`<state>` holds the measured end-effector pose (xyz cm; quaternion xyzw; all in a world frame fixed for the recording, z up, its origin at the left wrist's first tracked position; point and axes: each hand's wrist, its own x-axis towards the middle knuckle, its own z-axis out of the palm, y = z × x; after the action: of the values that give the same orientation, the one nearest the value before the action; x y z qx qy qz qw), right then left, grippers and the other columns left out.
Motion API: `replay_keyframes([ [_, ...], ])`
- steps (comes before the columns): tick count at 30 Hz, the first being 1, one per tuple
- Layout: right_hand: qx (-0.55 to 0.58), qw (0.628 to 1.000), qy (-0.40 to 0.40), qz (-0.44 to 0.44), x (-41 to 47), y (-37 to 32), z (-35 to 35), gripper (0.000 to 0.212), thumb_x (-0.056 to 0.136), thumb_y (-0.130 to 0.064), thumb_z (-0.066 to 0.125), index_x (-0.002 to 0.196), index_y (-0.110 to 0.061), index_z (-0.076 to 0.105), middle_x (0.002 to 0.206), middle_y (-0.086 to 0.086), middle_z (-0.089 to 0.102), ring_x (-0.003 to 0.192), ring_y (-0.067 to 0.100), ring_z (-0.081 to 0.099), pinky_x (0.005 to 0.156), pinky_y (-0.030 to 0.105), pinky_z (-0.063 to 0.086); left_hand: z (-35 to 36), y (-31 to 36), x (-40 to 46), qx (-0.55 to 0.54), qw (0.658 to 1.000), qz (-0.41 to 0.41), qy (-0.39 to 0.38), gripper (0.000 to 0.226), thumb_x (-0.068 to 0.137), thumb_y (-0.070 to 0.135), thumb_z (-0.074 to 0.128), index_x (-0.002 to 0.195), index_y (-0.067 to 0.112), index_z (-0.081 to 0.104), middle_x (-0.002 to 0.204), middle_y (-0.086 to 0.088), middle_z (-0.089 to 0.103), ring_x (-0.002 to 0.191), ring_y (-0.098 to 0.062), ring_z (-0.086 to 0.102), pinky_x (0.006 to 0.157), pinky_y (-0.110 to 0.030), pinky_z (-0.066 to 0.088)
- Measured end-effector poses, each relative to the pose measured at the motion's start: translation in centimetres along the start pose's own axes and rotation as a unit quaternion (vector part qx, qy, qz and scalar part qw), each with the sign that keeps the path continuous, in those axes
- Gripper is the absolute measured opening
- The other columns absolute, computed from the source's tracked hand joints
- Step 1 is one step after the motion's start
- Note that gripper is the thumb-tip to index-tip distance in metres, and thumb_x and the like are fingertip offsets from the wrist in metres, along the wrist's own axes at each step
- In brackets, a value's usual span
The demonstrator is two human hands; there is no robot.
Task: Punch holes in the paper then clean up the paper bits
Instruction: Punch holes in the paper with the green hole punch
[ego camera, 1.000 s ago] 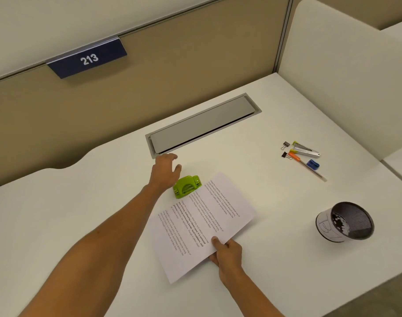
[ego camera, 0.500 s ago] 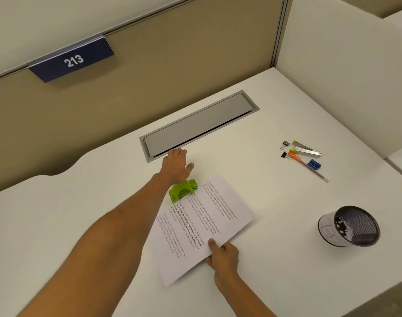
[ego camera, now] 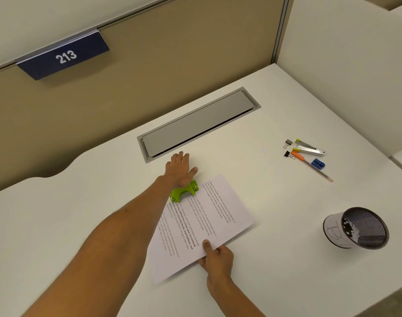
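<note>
A printed white paper sheet [ego camera: 202, 225] lies slanted on the white desk [ego camera: 275, 197]. Its upper left edge is slid into the jaws of a small green hole punch [ego camera: 184, 193]. My left hand [ego camera: 180, 171] presses flat on top of the punch, fingers straight and pointing toward the back. My right hand [ego camera: 216, 257] pinches the sheet's near edge, thumb on top and fingers underneath. A black mesh cup [ego camera: 355, 229] wrapped in white paper stands at the right, with white paper bits inside.
A grey cable hatch [ego camera: 200, 124] is set into the desk just beyond my left hand. Binder clips, a staple remover [ego camera: 309, 148], an orange pen [ego camera: 309, 164] and a blue sharpener [ego camera: 318, 163] lie at the back right. Partition walls close the back and right.
My left hand has slid from beside the punch onto its top and now presses down on it. My right hand keeps its hold on the sheet's near edge.
</note>
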<state>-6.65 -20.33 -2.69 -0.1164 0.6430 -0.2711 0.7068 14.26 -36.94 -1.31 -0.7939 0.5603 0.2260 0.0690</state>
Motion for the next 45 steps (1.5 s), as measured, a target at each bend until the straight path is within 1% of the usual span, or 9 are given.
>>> replay_keyframes([
  [5,0.002,1.000,0.004,-0.004,0.0,0.2,0.6,0.008,0.090,-0.005,0.066,0.093,-0.011,0.071,0.077,0.006,0.075,0.073,0.018,0.074,0.056,0.027,0.059,0.5,-0.3,0.9,-0.008,1.000,-0.003,0.003,0.067,0.104,0.046,0.034,0.154,0.009,0.012,0.166,-0.018,0.004,0.152,-0.036,0.003,0.121,-0.055,0.014],
  [9,0.009,1.000,0.002,-0.002,0.1,0.4,0.8,0.009,0.090,-0.004,0.066,0.090,-0.011,0.071,0.074,0.004,0.076,0.071,0.018,0.074,0.060,0.032,0.061,1.5,-0.4,1.2,-0.029,0.999,-0.012,0.013,0.069,0.103,0.047,0.034,0.155,0.010,0.009,0.166,-0.016,0.000,0.153,-0.036,0.001,0.123,-0.055,0.012],
  [14,0.012,1.000,-0.001,-0.001,0.2,0.6,1.0,0.013,0.090,-0.005,0.065,0.090,-0.017,0.071,0.076,0.000,0.078,0.077,0.018,0.075,0.066,0.035,0.062,3.2,-0.4,1.0,-0.071,0.996,-0.027,0.043,0.069,0.104,0.046,0.033,0.156,0.010,0.007,0.166,-0.016,0.000,0.153,-0.036,0.000,0.123,-0.056,0.009],
  [23,0.014,1.000,0.003,0.000,0.2,0.9,1.4,0.019,0.090,-0.004,0.065,0.090,-0.022,0.069,0.087,0.002,0.077,0.082,0.019,0.075,0.067,0.036,0.063,4.4,-0.4,1.2,-0.124,0.988,-0.047,0.077,0.067,0.104,0.046,0.029,0.156,0.010,0.006,0.167,-0.014,-0.001,0.154,-0.032,-0.005,0.123,-0.056,0.003],
  [30,0.021,1.000,0.003,0.000,0.1,1.0,1.6,0.020,0.089,-0.003,0.065,0.092,-0.022,0.069,0.085,0.000,0.078,0.081,0.019,0.075,0.064,0.034,0.062,4.8,-0.4,1.5,-0.138,0.984,-0.064,0.094,0.068,0.104,0.048,0.026,0.156,0.012,0.003,0.167,-0.011,-0.006,0.154,-0.027,-0.012,0.123,-0.055,-0.006],
  [35,0.010,1.000,0.003,-0.004,0.3,1.3,1.6,0.018,0.089,-0.005,0.066,0.096,-0.022,0.068,0.091,0.001,0.076,0.082,0.017,0.074,0.064,0.033,0.062,5.0,-0.4,1.7,-0.143,0.983,-0.075,0.089,0.069,0.103,0.049,0.025,0.157,0.012,0.000,0.167,-0.010,-0.008,0.154,-0.026,-0.013,0.122,-0.056,-0.008],
  [38,0.007,1.000,-0.001,-0.009,0.3,1.4,1.6,0.019,0.089,-0.005,0.066,0.090,-0.024,0.069,0.089,0.000,0.077,0.080,0.016,0.075,0.066,0.035,0.063,5.1,-0.5,1.8,-0.137,0.984,-0.078,0.082,0.069,0.103,0.050,0.023,0.157,0.013,-0.002,0.167,-0.009,-0.011,0.154,-0.026,-0.016,0.121,-0.056,-0.010],
  [42,-0.004,1.000,-0.003,-0.013,0.5,1.5,1.5,0.017,0.089,-0.006,0.067,0.095,-0.022,0.069,0.090,0.001,0.077,0.082,0.018,0.075,0.070,0.038,0.063,5.4,-0.6,2.0,-0.118,0.986,-0.083,0.081,0.070,0.103,0.050,0.021,0.156,0.014,-0.006,0.167,-0.009,-0.014,0.153,-0.026,-0.017,0.121,-0.056,-0.012],
  [45,-0.009,1.000,-0.005,-0.016,0.6,1.6,1.5,0.016,0.089,-0.007,0.067,0.092,-0.022,0.070,0.084,-0.002,0.078,0.080,0.017,0.075,0.069,0.037,0.063,5.6,-0.7,2.2,-0.112,0.986,-0.084,0.090,0.070,0.103,0.049,0.023,0.156,0.014,-0.007,0.167,-0.010,-0.014,0.153,-0.026,-0.017,0.121,-0.057,-0.012],
])
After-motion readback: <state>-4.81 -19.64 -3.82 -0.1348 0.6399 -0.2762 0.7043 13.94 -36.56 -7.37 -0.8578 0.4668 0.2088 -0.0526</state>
